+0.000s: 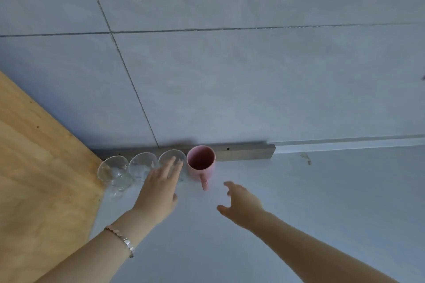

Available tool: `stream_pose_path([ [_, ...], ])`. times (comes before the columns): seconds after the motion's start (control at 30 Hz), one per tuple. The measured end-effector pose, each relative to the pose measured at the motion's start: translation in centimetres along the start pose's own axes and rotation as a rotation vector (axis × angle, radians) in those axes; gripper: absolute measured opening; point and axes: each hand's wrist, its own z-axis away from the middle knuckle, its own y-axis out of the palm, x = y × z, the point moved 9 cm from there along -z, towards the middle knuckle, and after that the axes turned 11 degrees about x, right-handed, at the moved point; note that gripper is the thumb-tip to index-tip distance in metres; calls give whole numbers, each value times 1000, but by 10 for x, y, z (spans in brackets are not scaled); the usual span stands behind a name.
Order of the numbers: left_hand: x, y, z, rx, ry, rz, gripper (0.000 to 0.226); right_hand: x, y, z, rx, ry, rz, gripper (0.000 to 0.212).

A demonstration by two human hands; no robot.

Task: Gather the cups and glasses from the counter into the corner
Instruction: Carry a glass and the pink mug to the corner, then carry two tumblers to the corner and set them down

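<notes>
Three clear glasses stand in a row against the back wall, beside the wooden panel: the left glass (112, 171), the middle glass (142, 164) and the right glass (171, 156). A pink mug (200, 160) stands just right of them, its handle pointing toward me. My left hand (158, 187) reaches over the right glass with fingers spread, partly hiding it; whether it touches the glass I cannot tell. My right hand (241, 202) hovers open over the counter, a little right of and nearer than the mug's handle, holding nothing.
A wooden panel (34, 167) closes off the left side and forms the corner. A grey metal strip (246, 151) runs along the foot of the tiled wall (230, 76). The pale counter (322, 202) stretches out to the right.
</notes>
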Motion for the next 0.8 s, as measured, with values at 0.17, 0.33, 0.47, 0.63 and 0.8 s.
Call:
stream_pose_path([
  [0.17, -89, 37, 25, 445, -14, 281, 34, -92, 10, 61, 225, 100, 111, 45],
  [0.33, -229, 50, 15, 618, 142, 182, 36, -222, -24, 145, 169, 267, 33, 49],
  [0.47, -371, 42, 13, 606, 273, 185, 33, -339, -57, 235, 50, 392, -92, 47],
  [0.63, -561, 33, 33, 611, 434, 193, 27, -491, -89, 360, -85, 535, -178, 44],
  [0.8, -726, 35, 56, 579, 511, 135, 30, -636, -110, 466, -211, 643, -227, 41],
])
